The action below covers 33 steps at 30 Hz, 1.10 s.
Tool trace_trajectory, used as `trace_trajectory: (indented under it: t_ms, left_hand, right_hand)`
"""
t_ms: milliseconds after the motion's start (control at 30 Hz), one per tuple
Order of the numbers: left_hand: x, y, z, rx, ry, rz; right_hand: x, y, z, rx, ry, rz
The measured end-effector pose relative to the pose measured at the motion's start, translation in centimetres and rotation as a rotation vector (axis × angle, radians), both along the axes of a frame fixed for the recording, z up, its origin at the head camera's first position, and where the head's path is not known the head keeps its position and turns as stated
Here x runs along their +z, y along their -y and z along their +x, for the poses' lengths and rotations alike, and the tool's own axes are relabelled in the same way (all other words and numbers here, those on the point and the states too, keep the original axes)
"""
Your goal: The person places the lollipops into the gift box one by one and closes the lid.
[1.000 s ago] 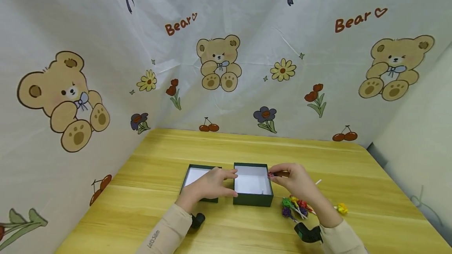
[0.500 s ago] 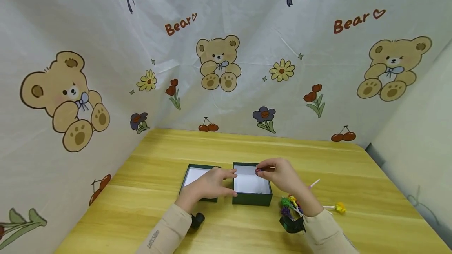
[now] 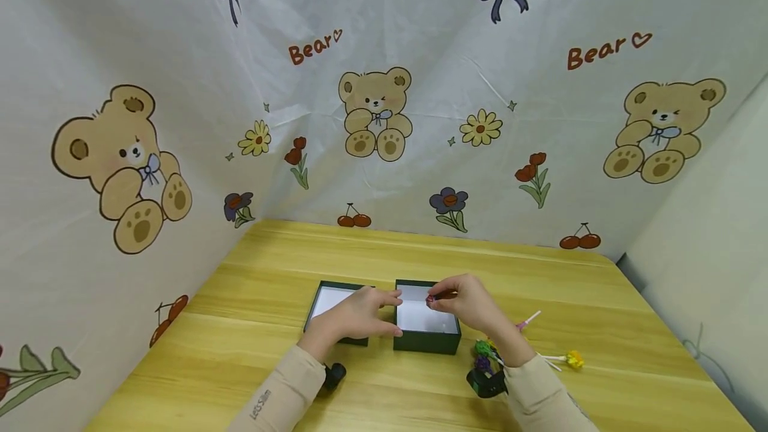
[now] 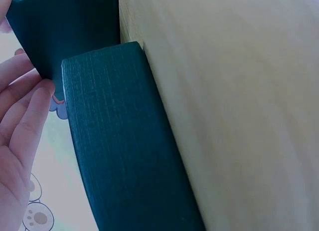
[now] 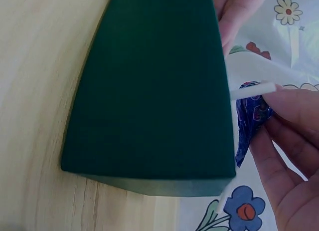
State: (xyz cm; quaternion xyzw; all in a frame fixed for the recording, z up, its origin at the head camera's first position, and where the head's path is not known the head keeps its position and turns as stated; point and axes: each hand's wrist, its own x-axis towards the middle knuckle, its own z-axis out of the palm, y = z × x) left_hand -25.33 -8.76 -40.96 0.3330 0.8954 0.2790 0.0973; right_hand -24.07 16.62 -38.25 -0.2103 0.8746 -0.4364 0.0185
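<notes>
My right hand (image 3: 471,302) pinches a lollipop (image 3: 431,301) between thumb and fingers, over the inside of an open green box (image 3: 427,343) with a white lining. In the right wrist view the lollipop's wrapper (image 5: 253,109) is shiny dark blue, and a white stick (image 5: 253,92) juts out beside the thumb. My left hand (image 3: 360,315) is at the box's left side, thumb and fingers spread, fingertips at its wall (image 4: 65,31). Beneath that hand lies a shallow green tray-like box part (image 3: 345,284), white inside and partly covered by the hand.
Several lollipops lie right of the box, partly hidden by the right forearm: a green one (image 3: 482,348), a purple one (image 3: 482,363) and a yellow one (image 3: 574,359). A pink-marked stick (image 3: 528,321) points away behind the forearm. A bear-print cloth (image 3: 408,179) hangs behind the wooden table (image 3: 240,365).
My right hand has carried the lollipop leftward from the box's right edge to over its inside. The left hand has stayed in place. The head view has tilted slightly.
</notes>
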Motion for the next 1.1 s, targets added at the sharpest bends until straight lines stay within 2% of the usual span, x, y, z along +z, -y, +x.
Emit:
trace_trajectory:
  t_ms: [233, 367, 567, 833, 1100]
  left_hand:
    - [0.4, 0.2, 0.0, 0.005, 0.002, 0.004]
    - [0.6, 0.3, 0.0, 0.011, -0.006, 0.008]
    - [0.1, 0.0, 0.2, 0.005, -0.007, 0.011]
    - [-0.2, -0.2, 0.3, -0.013, -0.046, -0.007]
    - [0.1, -0.1, 0.4, -0.011, -0.008, 0.037]
  right_hand:
    - [0.4, 1.2, -1.1, 0.005, -0.016, 0.033]
    - [0.5, 2.0, -1.3, 0.050, -0.009, 0.012]
    - [-0.4, 2.2, -1.4, 0.113, -0.004, 0.008]
    - [-1.6, 2.1, -1.8, 0.135, -0.009, 0.045]
    - [-2.1, 2.1, -2.5, 0.123, 0.023, 0.059]
